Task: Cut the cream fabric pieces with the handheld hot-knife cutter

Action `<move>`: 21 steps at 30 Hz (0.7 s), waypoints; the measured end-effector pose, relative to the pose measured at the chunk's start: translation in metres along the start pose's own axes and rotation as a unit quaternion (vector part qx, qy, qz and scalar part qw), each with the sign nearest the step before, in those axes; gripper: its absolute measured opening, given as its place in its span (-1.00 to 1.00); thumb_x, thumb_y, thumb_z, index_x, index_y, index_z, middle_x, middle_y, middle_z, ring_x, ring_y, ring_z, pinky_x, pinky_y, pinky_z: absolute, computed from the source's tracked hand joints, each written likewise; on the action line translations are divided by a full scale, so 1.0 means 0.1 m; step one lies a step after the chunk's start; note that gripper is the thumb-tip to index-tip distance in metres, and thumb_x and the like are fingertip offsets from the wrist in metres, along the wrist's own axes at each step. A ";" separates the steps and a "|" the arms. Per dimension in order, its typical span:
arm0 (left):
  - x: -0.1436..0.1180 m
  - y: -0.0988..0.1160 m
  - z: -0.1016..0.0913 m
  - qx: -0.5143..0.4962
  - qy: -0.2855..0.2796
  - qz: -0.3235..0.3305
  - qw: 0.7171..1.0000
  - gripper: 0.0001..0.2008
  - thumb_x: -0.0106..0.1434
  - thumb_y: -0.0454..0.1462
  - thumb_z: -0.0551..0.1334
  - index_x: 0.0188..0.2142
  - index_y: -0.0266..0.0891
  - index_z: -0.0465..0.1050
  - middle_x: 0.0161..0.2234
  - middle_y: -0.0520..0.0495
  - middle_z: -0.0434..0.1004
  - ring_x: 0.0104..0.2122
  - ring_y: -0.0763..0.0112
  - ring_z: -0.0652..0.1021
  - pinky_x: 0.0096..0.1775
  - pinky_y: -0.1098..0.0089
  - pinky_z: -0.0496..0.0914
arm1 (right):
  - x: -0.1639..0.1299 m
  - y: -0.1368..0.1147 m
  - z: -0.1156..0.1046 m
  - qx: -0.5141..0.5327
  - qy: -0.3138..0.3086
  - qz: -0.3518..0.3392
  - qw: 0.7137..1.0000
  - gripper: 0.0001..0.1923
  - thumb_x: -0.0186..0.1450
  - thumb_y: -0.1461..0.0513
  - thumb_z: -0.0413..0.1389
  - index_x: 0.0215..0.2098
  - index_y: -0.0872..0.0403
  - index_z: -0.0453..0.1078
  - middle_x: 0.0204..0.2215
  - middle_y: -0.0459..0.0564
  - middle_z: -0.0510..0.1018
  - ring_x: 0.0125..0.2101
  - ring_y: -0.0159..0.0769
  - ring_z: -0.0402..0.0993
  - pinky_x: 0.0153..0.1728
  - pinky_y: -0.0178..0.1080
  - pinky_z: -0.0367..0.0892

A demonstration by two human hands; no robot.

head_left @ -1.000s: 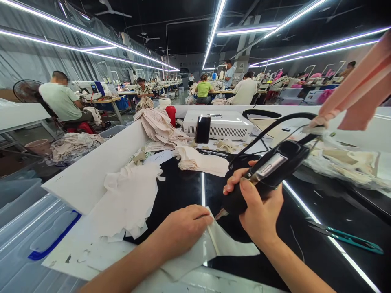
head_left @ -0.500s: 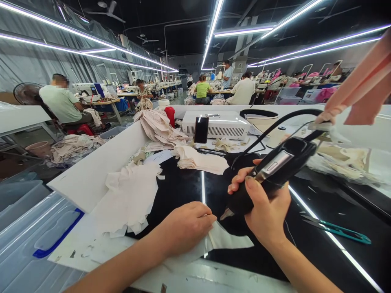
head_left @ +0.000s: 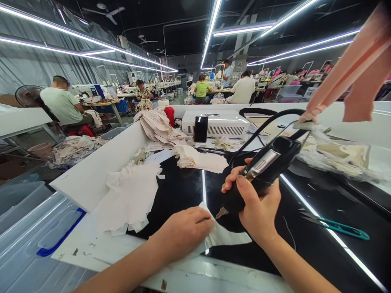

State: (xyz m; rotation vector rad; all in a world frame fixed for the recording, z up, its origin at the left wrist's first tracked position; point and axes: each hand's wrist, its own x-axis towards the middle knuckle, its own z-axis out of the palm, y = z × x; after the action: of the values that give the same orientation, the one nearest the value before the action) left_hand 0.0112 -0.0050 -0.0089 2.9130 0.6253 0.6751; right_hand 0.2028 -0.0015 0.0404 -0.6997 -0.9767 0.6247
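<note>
My right hand (head_left: 259,207) is wrapped round a black corded hand tool (head_left: 269,162). The tool slants down to the left and ends in a small pointed metal tip close beside a white fabric piece (head_left: 226,236). Over that fabric my left hand (head_left: 186,228) lies with its fingers curled, gripping it against the black work surface (head_left: 171,191). Part of the cloth is hidden beneath this hand. At the tool's upper end, a cable and a pink cloth strip (head_left: 345,77) are attached.
White cut pieces (head_left: 131,195) lie at the left, with a cream stack (head_left: 200,158) further back. Teal thread snips (head_left: 339,228) rest on the right. Behind stand a phone (head_left: 200,129) and a white vented box (head_left: 229,124). A white side panel (head_left: 104,167) borders the left.
My right hand and the tool have shifted slightly left, the tip staying near the fabric. My left hand has moved a little, and a fabric corner now shows above its fingers.
</note>
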 end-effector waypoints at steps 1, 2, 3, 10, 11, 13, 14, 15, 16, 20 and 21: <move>0.00 0.00 0.00 -0.002 0.000 -0.003 1.000 -0.80 0.55 -0.41 0.14 0.04 -0.26 0.51 -0.05 -0.15 0.63 -0.05 0.28 0.66 0.02 0.32 0.61 | 0.00 0.00 0.00 0.001 -0.002 0.000 1.000 -0.60 0.30 0.08 0.44 -0.02 -0.09 0.39 -0.39 -0.22 0.58 -0.53 -0.32 0.51 -0.46 -0.23 0.51; 0.00 0.00 0.00 -0.004 -0.001 -0.005 1.000 -0.80 0.56 -0.41 0.14 0.04 -0.25 0.51 -0.05 -0.14 0.63 -0.05 0.29 0.66 0.02 0.32 0.61 | 0.00 0.00 0.00 0.002 -0.004 0.001 1.000 -0.59 0.30 0.08 0.43 -0.01 -0.10 0.39 -0.39 -0.22 0.58 -0.52 -0.32 0.51 -0.46 -0.23 0.51; -0.01 0.00 0.00 -0.005 -0.002 -0.009 1.000 -0.80 0.56 -0.40 0.14 0.04 -0.25 0.51 -0.05 -0.14 0.62 -0.05 0.29 0.66 0.02 0.33 0.61 | -0.01 0.01 0.00 0.002 -0.005 0.001 1.000 -0.58 0.30 0.08 0.43 0.01 -0.10 0.39 -0.39 -0.22 0.58 -0.52 -0.33 0.51 -0.46 -0.24 0.51; -0.01 -0.01 0.04 -0.008 0.008 -0.007 1.000 -0.80 0.56 -0.41 0.13 0.03 -0.25 0.51 -0.05 -0.13 0.62 -0.06 0.32 0.66 0.01 0.35 0.61 | -0.01 0.00 0.01 -0.004 -0.006 -0.004 1.000 -0.61 0.32 0.12 0.41 0.01 -0.08 0.38 -0.38 -0.21 0.57 -0.51 -0.33 0.52 -0.46 -0.23 0.51; -0.01 -0.01 0.04 -0.008 0.009 -0.007 1.000 -0.80 0.56 -0.41 0.13 0.03 -0.26 0.51 -0.05 -0.14 0.62 -0.06 0.31 0.66 0.01 0.35 0.61 | -0.02 0.00 0.01 -0.005 -0.007 -0.003 1.000 -0.61 0.32 0.13 0.41 0.01 -0.08 0.38 -0.38 -0.21 0.57 -0.51 -0.34 0.52 -0.46 -0.23 0.51; -0.01 -0.01 0.04 -0.007 0.010 -0.006 1.000 -0.80 0.55 -0.41 0.14 0.03 -0.26 0.52 -0.04 -0.14 0.62 -0.06 0.30 0.66 0.01 0.34 0.62 | -0.03 0.01 0.01 -0.007 -0.012 -0.005 1.000 -0.62 0.33 0.14 0.40 0.02 -0.07 0.38 -0.38 -0.22 0.57 -0.51 -0.34 0.52 -0.45 -0.23 0.52; -0.02 -0.01 0.03 -0.006 0.010 -0.007 1.000 -0.80 0.55 -0.41 0.14 0.03 -0.26 0.52 -0.04 -0.14 0.62 -0.07 0.30 0.66 0.00 0.35 0.62 | -0.04 0.01 0.01 -0.008 -0.015 -0.006 1.000 -0.63 0.34 0.15 0.40 0.02 -0.07 0.38 -0.38 -0.21 0.57 -0.51 -0.34 0.52 -0.44 -0.23 0.52; -0.02 -0.01 0.03 -0.007 0.008 -0.009 1.000 -0.80 0.55 -0.41 0.14 0.02 -0.25 0.52 -0.05 -0.13 0.62 -0.09 0.31 0.66 -0.02 0.36 0.62 | -0.04 0.01 0.01 -0.008 -0.018 -0.008 1.000 -0.64 0.35 0.16 0.39 0.02 -0.07 0.38 -0.38 -0.21 0.57 -0.51 -0.35 0.52 -0.44 -0.23 0.52; -0.02 -0.01 0.03 -0.007 0.005 -0.012 1.000 -0.80 0.55 -0.41 0.13 0.02 -0.25 0.52 -0.05 -0.13 0.62 -0.09 0.32 0.66 -0.02 0.37 0.61 | -0.04 0.02 0.02 -0.010 -0.020 -0.009 1.000 -0.66 0.36 0.17 0.37 0.01 -0.07 0.38 -0.39 -0.22 0.57 -0.51 -0.35 0.51 -0.44 -0.23 0.52; -0.03 -0.01 0.03 -0.010 -0.001 -0.018 1.000 -0.77 0.55 -0.41 0.10 0.02 -0.22 0.52 -0.04 -0.11 0.61 -0.11 0.35 0.66 -0.04 0.40 0.60 | -0.03 0.00 0.02 -0.015 -0.028 -0.008 0.999 -0.70 0.37 0.16 0.36 -0.02 -0.09 0.39 -0.39 -0.21 0.56 -0.50 -0.34 0.51 -0.44 -0.24 0.51; -0.03 -0.01 0.04 -0.011 0.000 -0.017 1.000 -0.77 0.55 -0.41 0.10 0.02 -0.22 0.52 -0.04 -0.11 0.61 -0.11 0.34 0.66 -0.04 0.40 0.60 | -0.02 -0.01 0.01 -0.014 -0.025 -0.005 1.000 -0.69 0.36 0.15 0.37 -0.02 -0.09 0.39 -0.40 -0.21 0.56 -0.50 -0.33 0.50 -0.44 -0.23 0.51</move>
State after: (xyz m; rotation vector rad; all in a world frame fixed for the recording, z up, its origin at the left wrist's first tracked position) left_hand 0.0097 -0.0052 -0.0136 2.8752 0.6616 0.6731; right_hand 0.2009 -0.0040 0.0407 -0.7076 -1.0356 0.6235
